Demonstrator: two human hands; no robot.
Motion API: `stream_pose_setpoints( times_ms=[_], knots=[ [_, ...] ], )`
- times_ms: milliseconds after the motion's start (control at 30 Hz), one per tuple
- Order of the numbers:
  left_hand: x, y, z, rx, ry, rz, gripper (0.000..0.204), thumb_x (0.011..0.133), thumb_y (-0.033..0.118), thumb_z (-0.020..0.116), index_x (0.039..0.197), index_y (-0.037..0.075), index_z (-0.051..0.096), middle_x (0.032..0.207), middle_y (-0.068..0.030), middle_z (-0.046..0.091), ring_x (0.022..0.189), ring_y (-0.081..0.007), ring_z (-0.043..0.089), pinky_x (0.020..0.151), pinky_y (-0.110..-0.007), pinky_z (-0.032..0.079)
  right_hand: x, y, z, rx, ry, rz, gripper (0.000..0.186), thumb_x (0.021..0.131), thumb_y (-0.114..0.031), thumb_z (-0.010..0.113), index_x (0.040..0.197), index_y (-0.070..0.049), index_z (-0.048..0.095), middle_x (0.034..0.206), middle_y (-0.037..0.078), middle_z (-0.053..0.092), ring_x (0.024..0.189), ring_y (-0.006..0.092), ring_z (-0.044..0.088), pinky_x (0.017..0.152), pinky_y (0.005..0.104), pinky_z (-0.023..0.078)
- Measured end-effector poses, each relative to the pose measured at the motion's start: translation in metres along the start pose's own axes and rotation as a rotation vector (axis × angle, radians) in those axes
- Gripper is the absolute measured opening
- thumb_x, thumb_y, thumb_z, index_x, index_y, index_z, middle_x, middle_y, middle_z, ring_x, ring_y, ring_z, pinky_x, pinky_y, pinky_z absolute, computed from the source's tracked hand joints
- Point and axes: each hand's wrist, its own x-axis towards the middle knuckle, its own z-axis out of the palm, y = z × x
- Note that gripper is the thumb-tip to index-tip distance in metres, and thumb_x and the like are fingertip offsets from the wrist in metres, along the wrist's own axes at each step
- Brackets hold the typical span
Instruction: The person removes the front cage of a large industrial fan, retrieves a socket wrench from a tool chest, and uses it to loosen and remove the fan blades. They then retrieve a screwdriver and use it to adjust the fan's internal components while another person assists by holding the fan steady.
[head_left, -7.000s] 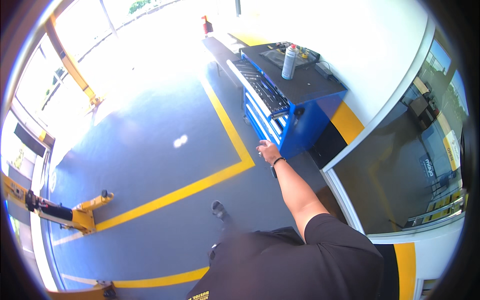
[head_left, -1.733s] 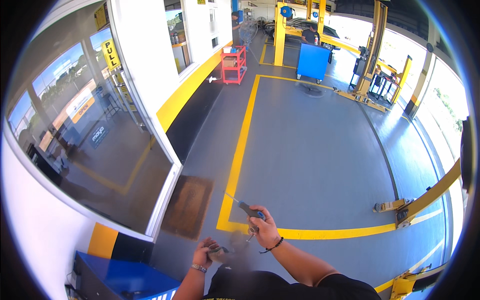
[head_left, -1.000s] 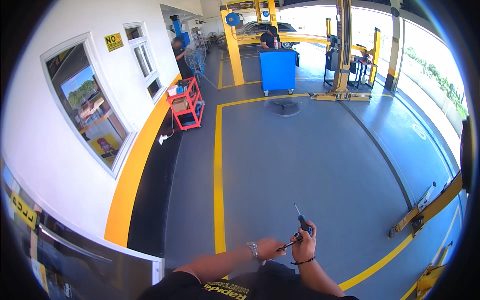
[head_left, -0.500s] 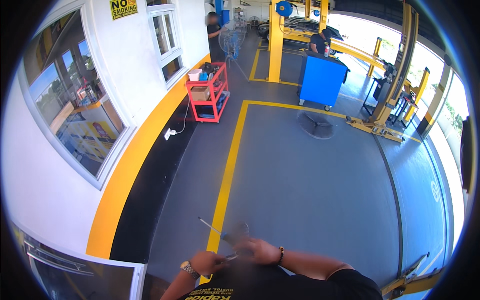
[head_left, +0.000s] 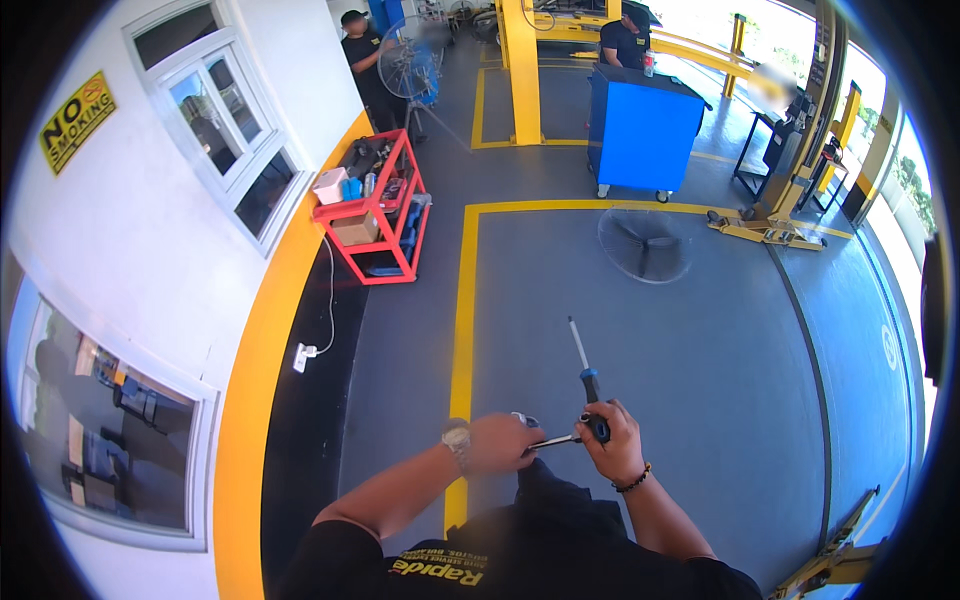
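A screwdriver with a dark handle and blue collar is held in my right hand, its fingers wrapped round the handle. The blade points away from me over the grey floor. My left hand is closed on a slim metal tool, whose shaft reaches across to the fingers of my right hand. A small shiny loop shows above the left knuckles; whether it belongs to that tool I cannot tell. Both hands are in front of my dark shirt, close together but apart.
A red tool cart stands by the wall at left, near a standing fan. Ahead are a blue cabinet on casters, a round fan head low over the floor, and a yellow lift post. Two people are farther back.
Both hands have come up and away from my body. The screwdriver has swung from pointing left to pointing ahead. The cart and window now appear nearer.
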Motion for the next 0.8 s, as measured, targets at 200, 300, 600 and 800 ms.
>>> stream_pose_setpoints(
  times_ms=[200,300,600,800],
  knots=[
    [0.096,-0.110,-0.070,-0.139,-0.119,-0.135,0.023,0.090,0.029,0.054,0.104,0.012,0.062,0.074,-0.0142,0.064,0.074,-0.0331,0.065,0.065,-0.046,0.051,0.167,0.089,0.052,0.681,-0.092,0.528,0.040,0.079,-0.005,0.075,0.113,-0.006,0.053,0.087,0.006,0.066,0.077,0.0158,0.066,0.074,0.0306,0.053],
    [0.105,-0.176,-0.102,-0.187,-0.015,-0.141,0.023,0.091,0.030,0.055,0.102,0.011,0.062,0.075,-0.0140,0.064,0.074,-0.0329,0.064,0.067,-0.045,0.050,0.241,0.108,0.081,0.698,-0.382,0.331,0.044,0.082,-0.004,0.073,0.120,-0.007,0.050,0.098,0.007,0.066,0.088,0.0172,0.066,0.082,0.0329,0.053],
    [0.115,-0.397,-0.070,-0.533,0.220,-0.858,0.028,0.083,0.030,0.063,0.093,0.004,0.062,0.087,-0.0163,0.065,0.083,-0.0347,0.063,0.073,-0.043,0.048,0.522,0.152,0.174,0.933,-0.726,0.063,0.025,0.093,-0.006,0.058,0.118,-0.003,0.053,0.113,0.012,0.063,0.102,0.0203,0.064,0.089,0.0321,0.048],
    [0.162,-0.578,-0.083,-0.729,0.169,-1.152,0.039,0.076,0.023,0.064,0.108,0.001,0.061,0.093,-0.0158,0.066,0.087,-0.0291,0.065,0.078,-0.039,0.050,0.649,0.257,0.223,0.573,-0.676,0.510,0.034,0.096,-0.001,0.049,0.129,-0.001,0.049,0.107,0.015,0.062,0.093,0.0217,0.066,0.084,0.0334,0.051]
  ],
)
